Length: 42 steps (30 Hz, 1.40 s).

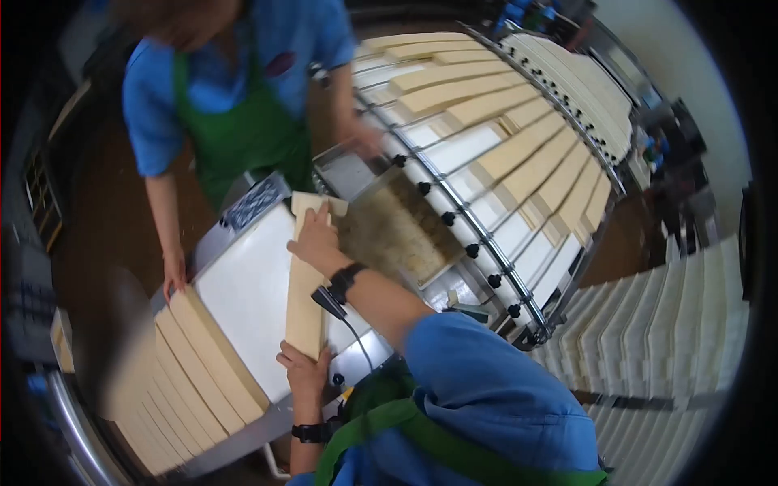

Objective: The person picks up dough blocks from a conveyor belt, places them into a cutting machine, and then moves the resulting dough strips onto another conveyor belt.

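Observation:
A long cream-coloured bar (303,283) lies lengthwise over the white board (243,279). My right hand (318,240) grips its far end from above, fingers across the top. Around the near end of the same bar, my left hand (306,374) is closed, thumb on one side and fingers on the other. A short cream piece (336,206) sits crosswise by the far end, close to my right fingertips. To the left, a row of similar bars (190,360) lies side by side on the board.
Across from me a co-worker in a green apron (243,138) rests one hand (174,274) by the row; the other is blurred. A metal tray (397,231) lies beyond my right forearm. A railed conveyor (494,243) carries more bars. White stacked trays (648,324) stand at right.

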Motion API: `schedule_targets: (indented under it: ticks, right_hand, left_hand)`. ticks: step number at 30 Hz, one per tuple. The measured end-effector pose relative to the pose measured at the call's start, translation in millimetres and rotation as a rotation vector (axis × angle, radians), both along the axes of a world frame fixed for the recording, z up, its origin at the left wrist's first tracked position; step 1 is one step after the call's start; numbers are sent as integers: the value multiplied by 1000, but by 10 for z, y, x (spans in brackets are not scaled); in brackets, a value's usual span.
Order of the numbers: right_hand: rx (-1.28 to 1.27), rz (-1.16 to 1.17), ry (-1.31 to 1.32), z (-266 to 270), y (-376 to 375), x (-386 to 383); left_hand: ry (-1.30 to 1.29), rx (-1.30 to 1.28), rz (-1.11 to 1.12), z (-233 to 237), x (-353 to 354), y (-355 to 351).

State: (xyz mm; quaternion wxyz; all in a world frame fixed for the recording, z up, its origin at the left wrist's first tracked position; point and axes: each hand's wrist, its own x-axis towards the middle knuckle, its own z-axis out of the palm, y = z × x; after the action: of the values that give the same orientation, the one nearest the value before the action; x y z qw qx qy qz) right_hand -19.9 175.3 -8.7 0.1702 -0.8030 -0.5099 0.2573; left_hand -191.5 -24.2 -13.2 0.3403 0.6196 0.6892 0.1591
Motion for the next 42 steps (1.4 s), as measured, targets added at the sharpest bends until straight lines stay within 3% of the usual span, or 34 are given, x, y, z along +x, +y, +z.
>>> schedule_targets:
  ticks: [1,4,7,12,15,19,22,25,30,34,36,38,42]
  right_hand:
    - [18,-86,78,103,-133,182]
    - [214,-274,98,189,-470,791]
    - [413,-416,70,422,-708,1479]
    - [492,-576,181,812,-715,2739]
    - [498,-660,188,793,-521,3398]
    - [481,-734,131,658,-271,4084]
    - [105,-533,-2,690,-225,4634]
    - [-35,-346,-176,541,-192,5037]
    - [-27,-447,-228,317,27,5525]
    - [-77,-422,-148,323,86,5724]
    - [-56,-401,-114,303,75,5703]
    - [15,-515,-168,140,132,5762]
    - [-44,-488,-103,270,72,5904]
  left_hand:
    - [20,-25,38,96,149,47]
    - [16,304,-106,11,446,118]
    - [-143,326,-79,176,965,253]
    - [-234,515,-187,574,1948,564]
    - [-134,578,-273,719,2442,862]
    - [-262,688,-403,834,3013,1261]
    - [-251,684,-543,744,3218,1624]
    - [-378,462,-614,602,3322,1897]
    - [-600,131,-611,457,3532,2073]
    - [-578,154,-629,424,3769,2049]
    - [-424,275,-674,309,3799,2146]
    - [-377,272,-680,337,3880,2174]
    - [-505,156,-707,270,4029,2249]
